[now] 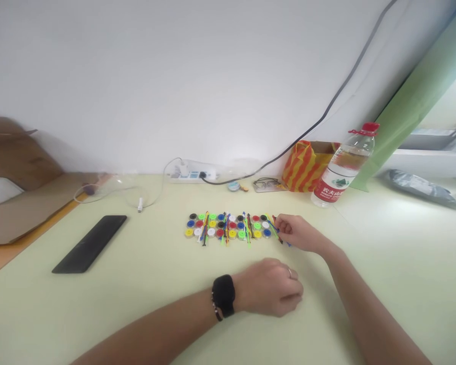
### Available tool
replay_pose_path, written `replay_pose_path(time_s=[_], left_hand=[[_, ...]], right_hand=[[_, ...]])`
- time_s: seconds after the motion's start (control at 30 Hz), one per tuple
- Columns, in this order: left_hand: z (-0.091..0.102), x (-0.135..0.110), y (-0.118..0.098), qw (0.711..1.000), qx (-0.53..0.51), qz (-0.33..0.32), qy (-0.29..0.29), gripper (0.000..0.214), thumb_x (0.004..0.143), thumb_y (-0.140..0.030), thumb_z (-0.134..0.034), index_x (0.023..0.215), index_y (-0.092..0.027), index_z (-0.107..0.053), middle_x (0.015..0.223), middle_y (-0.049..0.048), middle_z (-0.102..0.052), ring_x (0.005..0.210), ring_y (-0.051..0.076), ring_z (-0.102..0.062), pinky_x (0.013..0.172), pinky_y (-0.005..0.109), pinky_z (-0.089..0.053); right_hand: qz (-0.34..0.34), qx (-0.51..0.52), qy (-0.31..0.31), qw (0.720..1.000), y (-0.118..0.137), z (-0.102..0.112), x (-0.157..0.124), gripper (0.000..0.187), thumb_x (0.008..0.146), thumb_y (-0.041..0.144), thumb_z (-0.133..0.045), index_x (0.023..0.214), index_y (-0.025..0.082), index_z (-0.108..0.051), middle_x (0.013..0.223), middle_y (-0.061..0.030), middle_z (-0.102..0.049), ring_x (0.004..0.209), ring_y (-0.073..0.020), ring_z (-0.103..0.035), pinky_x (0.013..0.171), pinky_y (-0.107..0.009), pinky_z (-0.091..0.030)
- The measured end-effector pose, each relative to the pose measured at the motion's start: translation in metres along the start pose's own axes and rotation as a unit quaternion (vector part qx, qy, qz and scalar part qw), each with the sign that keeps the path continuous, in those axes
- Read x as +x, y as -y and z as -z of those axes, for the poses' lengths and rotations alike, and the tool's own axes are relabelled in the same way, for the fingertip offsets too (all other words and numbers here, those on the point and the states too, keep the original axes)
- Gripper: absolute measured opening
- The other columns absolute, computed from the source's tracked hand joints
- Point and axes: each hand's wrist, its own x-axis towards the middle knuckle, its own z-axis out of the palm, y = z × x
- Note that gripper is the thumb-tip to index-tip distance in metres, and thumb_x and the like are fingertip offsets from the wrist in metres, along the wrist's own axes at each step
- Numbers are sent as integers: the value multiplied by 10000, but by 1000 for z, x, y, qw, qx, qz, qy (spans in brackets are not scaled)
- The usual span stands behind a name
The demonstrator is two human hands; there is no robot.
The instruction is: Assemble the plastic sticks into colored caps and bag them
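Observation:
Small round plastic discs (232, 233) in blue, red, yellow, white, green and black lie in three rows on the table. Thin coloured plastic arrows (248, 230) lie across these rows in several bunches. At the right end, my right hand (300, 233) is closed in a pinch on the bunch of plastic arrows (272, 226) there; its fingertips partly cover them. Nearer to me, my left hand (269, 287) rests curled above the table, wearing a ring and a black watch (224, 295). Its fingers are folded under, so their contents are hidden.
A black flat slab (90, 244) lies at left, near a white cable (140, 205) and a cardboard box (19, 167). Along the wall are a power strip (192, 176), glasses (266, 181), a striped bag (302, 167) and a water bottle (340, 172). A grey plastic package (423, 188) lies right.

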Motion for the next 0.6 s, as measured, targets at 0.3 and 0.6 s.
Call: replay_pose_path(time_s=[0.3, 0.6], left_hand=[[-15, -2, -5, 1000, -20, -5, -9, 137, 943, -242, -538, 900, -210, -665, 726, 16, -682, 702, 175, -645, 699, 309, -471], [-18, -4, -5, 1000, -22, 0, -9, 133, 948, -269, -543, 946, -203, -658, 749, 20, -683, 725, 176, -659, 709, 310, -473]], right_hand=[[4, 40, -105, 994, -11, -2, 11, 162, 830, 326, -636, 944, 211, -629, 797, -27, -676, 693, -174, -629, 631, -301, -533], [2, -2, -113, 994, -17, -14, 16, 202, 855, 374, -618, 969, 212, -659, 772, -31, -692, 670, -181, -636, 627, -316, -540]])
